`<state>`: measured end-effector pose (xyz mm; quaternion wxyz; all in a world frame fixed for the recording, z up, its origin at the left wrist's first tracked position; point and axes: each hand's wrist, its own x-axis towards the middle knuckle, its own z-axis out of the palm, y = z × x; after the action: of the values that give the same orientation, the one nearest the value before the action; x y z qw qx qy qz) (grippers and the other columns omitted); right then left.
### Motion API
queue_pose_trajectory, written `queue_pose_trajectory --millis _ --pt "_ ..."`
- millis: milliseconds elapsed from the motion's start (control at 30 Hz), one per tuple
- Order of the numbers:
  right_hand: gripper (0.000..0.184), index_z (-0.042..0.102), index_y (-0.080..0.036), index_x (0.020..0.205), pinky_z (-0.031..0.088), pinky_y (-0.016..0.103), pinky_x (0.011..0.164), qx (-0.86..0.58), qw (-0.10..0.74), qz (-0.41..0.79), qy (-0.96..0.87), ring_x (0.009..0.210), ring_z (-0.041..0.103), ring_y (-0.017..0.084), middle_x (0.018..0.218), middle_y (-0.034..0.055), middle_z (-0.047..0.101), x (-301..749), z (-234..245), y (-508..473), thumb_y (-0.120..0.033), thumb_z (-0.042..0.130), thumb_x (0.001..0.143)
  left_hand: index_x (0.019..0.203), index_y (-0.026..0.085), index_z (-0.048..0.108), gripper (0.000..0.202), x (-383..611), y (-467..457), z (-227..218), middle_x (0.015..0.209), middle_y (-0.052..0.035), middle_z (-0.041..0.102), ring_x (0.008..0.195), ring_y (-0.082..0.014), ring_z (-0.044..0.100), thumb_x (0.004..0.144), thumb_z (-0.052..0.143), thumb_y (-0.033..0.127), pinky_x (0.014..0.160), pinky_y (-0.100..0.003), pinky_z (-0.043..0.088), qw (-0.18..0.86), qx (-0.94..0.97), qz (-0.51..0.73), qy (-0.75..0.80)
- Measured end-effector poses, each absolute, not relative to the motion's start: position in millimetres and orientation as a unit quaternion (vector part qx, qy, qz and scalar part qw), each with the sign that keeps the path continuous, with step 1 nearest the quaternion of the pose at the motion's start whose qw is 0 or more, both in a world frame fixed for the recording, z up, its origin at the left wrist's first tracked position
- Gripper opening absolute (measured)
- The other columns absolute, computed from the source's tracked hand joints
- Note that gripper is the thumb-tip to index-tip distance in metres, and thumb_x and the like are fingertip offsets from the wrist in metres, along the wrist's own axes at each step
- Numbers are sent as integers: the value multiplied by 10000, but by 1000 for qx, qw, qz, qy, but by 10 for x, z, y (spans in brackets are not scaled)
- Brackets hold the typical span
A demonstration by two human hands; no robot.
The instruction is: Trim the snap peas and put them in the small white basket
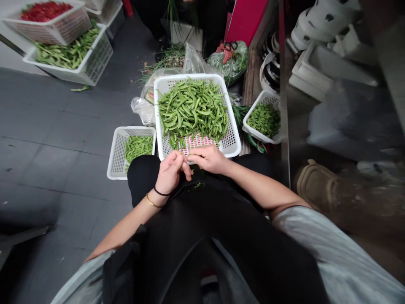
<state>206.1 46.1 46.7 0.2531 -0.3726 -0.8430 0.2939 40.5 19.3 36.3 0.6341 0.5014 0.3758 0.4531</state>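
A large white basket (pixel 234 141) in front of me holds a heap of green pea pods (pixel 193 107). My left hand (pixel 172 171) and my right hand (pixel 210 159) meet at the basket's near rim, just above my lap. Both are closed in a pinch, fingertips almost touching. A bit of green shows between them, seemingly a pea pod, mostly hidden by the fingers. On the dark apron (pixel 215 211) below my hands lie small green scraps (pixel 198 185). Left of my knee stands a smaller white basket (pixel 117 154) with more green pods (pixel 138 146) inside.
At right stands a basket of leafy greens (pixel 263 120), beside a metal-edged shelf (pixel 284 105). Behind the large basket are a bag with scissors (pixel 232 45) on it and green onions (pixel 172 57). Stacked baskets (pixel 98 59) stand far left. Another person sits opposite.
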Motion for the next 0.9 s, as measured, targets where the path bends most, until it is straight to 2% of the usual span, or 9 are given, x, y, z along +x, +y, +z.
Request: queue_pose_trajectory --millis 100,167,267,333,400,500,633,833,900 --pt "362 615 -145 710 325 203 605 -407 277 279 -824 581 456 87 629 1 568 2058 312 500 -328 406 940 805 172 520 235 404 295 247 569 19 598 479 -107 571 875 541 395 561 -237 480 583 383 583 416" --pt "377 641 -140 726 329 212 623 -439 219 274 -827 613 483 98 657 13 591 2173 229 642 -346 406 937 796 162 548 227 307 393 210 673 -9 627 584 -113 615 829 612 377 582 -226 488 540 343 626 445" --pt "263 694 -150 795 345 219 657 -450 12 293 -844 694 551 120 745 24 652 2371 117 999 -313 502 874 788 158 557 207 115 516 200 703 -23 623 630 -136 625 794 640 347 569 -251 511 556 295 632 451" --pt "196 714 -166 872 366 223 660 -430 -146 289 -843 745 590 145 818 34 687 2371 22 1237 -304 610 780 789 158 555 176 32 561 207 645 -10 589 543 -127 581 782 626 319 477 -240 483 610 270 603 437" --pt "280 714 -151 929 394 235 653 -434 -227 261 -832 786 618 179 893 76 702 2214 -101 1409 -356 627 760 788 156 559 138 5 584 216 546 31 504 403 -82 456 764 611 281 359 -187 373 671 241 564 417" --pt "392 692 -90 1007 431 264 681 -452 -228 229 -831 858 637 228 1002 167 688 1816 -300 1531 -408 552 825 811 155 577 105 15 598 229 433 97 329 306 -36 237 736 616 218 294 -138 181 721 213 521 404" --pt "307 681 -50 1013 429 257 685 -444 -221 227 -838 853 646 226 1009 206 683 1535 -393 1582 -257 581 809 815 138 608 136 8 593 211 385 117 270 302 -26 189 718 666 213 308 -138 149 722 228 482 440" --pt "300 694 -127 842 346 251 608 -409 -132 222 -876 741 608 167 849 106 700 1945 53 1292 -308 460 891 822 106 639 330 107 551 2 548 7 589 318 -16 315 659 755 368 302 -157 187 670 325 376 552" --pt "293 677 -143 822 316 247 591 -369 -62 209 -903 700 581 146 805 76 690 2066 208 1018 -309 450 902 745 116 611 339 197 529 -41 543 13 579 314 -11 307 643 766 398 299 -155 180 674 330 376 544"
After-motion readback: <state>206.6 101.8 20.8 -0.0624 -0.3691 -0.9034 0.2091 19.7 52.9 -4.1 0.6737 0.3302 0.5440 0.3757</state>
